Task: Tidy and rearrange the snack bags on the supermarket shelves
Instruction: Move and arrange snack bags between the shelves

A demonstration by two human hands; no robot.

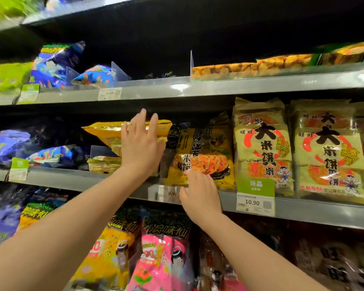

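Nearest, the right hand (200,194) rests loosely spread fingers on the lower edge of an upright yellow seaweed rice-cracker bag (206,143) on the grey metal middle shelf (72,178), gripping nothing. Farther in and to the left, the left hand (142,148) presses straight fingers flat against a tilted yellow foil snack bag (105,131).

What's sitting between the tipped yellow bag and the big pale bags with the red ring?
In the head view, a dark yellow cracker bag stands upright there, the right hand touching its lower part.
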